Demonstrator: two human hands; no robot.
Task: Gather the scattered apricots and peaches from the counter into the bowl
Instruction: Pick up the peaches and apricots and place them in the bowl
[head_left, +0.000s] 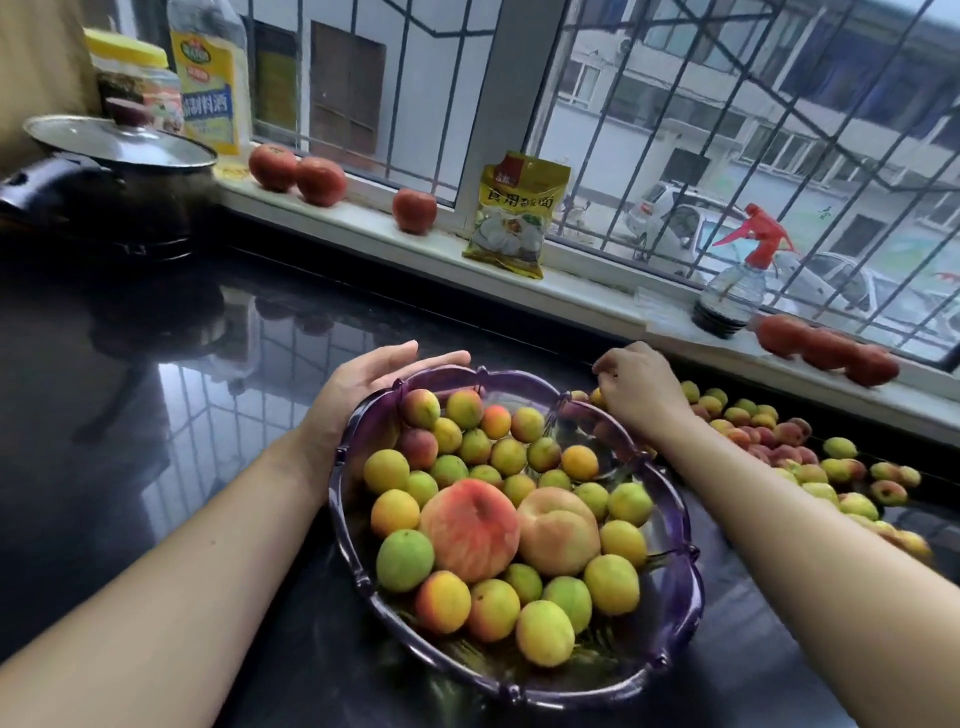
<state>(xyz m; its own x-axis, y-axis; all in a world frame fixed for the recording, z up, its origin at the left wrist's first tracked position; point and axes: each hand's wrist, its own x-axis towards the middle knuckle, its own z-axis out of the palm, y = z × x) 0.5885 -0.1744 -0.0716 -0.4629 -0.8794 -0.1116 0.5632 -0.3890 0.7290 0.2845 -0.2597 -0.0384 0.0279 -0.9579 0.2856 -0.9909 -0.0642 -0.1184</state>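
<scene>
My left hand (384, 376) lies flat-fingered against the bowl (675, 587); right hand (636, 389) pinches an apricot (597, 397). Soft, round fruit: cup it gently.

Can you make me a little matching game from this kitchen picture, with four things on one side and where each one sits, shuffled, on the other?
Things:
1. two peaches
2. spray bottle
3. left hand
4. pot

Places:
A. on the windowsill
B. far left of the counter, lid on
C. inside the purple bowl
D. against the bowl's far rim

Pairs: 1-C, 2-A, 3-D, 4-B
</scene>
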